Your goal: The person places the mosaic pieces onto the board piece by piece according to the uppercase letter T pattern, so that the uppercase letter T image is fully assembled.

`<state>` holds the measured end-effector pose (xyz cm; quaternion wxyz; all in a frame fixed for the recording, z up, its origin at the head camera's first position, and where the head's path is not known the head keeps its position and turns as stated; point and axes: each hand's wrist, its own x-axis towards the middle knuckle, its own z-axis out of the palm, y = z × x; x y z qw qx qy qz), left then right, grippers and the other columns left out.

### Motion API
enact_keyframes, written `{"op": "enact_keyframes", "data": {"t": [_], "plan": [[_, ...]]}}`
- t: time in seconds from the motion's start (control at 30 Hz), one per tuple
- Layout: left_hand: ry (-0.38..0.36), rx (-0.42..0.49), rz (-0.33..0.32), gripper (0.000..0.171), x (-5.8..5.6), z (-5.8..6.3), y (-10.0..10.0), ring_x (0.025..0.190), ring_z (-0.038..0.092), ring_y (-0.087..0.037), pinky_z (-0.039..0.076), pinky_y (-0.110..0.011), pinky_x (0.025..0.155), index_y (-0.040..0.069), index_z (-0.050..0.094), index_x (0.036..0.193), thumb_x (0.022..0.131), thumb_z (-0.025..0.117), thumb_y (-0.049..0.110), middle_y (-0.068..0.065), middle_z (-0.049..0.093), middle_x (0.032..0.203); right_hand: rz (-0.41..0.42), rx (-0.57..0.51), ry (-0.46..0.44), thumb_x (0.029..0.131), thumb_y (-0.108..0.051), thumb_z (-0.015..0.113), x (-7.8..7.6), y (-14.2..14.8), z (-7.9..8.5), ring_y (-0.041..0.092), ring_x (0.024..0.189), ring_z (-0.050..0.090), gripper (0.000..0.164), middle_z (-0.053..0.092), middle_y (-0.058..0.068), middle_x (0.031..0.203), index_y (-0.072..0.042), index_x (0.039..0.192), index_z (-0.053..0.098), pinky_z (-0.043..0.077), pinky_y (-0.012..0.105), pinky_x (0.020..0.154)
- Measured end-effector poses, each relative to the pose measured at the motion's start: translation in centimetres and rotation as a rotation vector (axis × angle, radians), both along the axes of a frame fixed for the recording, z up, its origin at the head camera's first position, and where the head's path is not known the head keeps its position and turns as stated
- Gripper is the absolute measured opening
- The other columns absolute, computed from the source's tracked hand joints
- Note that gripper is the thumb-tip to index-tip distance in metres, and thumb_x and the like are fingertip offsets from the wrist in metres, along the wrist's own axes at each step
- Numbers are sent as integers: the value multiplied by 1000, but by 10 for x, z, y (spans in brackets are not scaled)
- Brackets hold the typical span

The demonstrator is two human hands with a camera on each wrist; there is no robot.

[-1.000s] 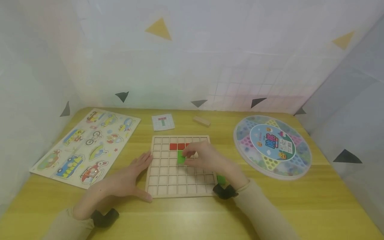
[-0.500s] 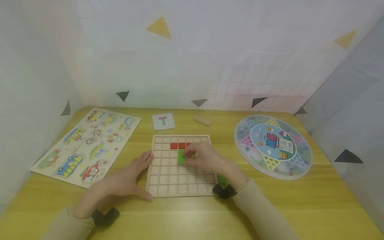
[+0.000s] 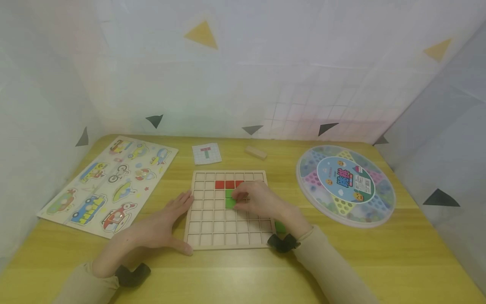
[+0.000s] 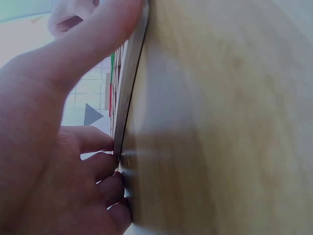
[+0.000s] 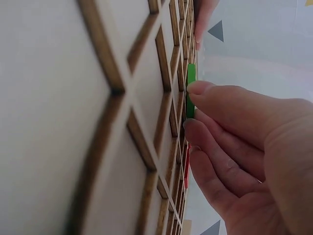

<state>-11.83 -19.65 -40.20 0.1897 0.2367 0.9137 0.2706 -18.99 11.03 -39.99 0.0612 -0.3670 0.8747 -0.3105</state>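
Note:
A wooden grid board [image 3: 206, 228] lies in the middle of the table. My left hand [image 3: 157, 226] rests along its left side, thumb near the front corner and fingertips at the side edge; the left wrist view shows them against the board's edge [image 4: 131, 88]. My right hand [image 3: 263, 200] is over the grid with thumb and fingers at a green square tile [image 3: 229, 204]. In the right wrist view the thumb and fingertips pinch the green tile [image 5: 191, 72], which stands above the grid lines. Another green tile [image 3: 228, 193] sits behind it, below a row of red tiles [image 3: 229, 184].
Another green piece [image 3: 280, 227] lies by the board's right edge near my right wrist. Behind the board are a pattern card [image 3: 206, 153] with a T shape and a small wooden block [image 3: 256, 152]. A vehicle puzzle board [image 3: 110, 181] is at left, a round game box [image 3: 345, 185] at right.
The green tile under my right fingers has settled lower, so two green squares now show with a grid line between them. My left hand stays in place.

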Motion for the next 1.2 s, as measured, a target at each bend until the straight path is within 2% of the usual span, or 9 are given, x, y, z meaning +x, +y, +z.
{"op": "enact_keyframes", "data": {"t": [0.5,0.9,1.2], "plan": [[5,-8,2,133,0,0,1,152,4,-46,15,-62,120,4,13,160,65,81,68,-14,0,168,16,-13,30,83,-10,82,-1,0,-2,10,89,69,23,76,2,99,-5,104,74,56,20,81],[4,-12,5,134,0,1,1,152,4,-45,16,-62,120,5,12,160,65,81,69,-14,0,168,-23,35,21,83,-13,82,0,-2,-3,8,91,68,25,75,0,101,-7,106,74,56,23,84],[3,-18,6,134,0,0,1,152,5,-46,16,-63,120,6,12,160,64,80,70,-14,0,168,-26,30,39,82,-13,83,0,-2,-3,9,90,69,25,75,0,100,-7,105,74,56,21,81]]}}
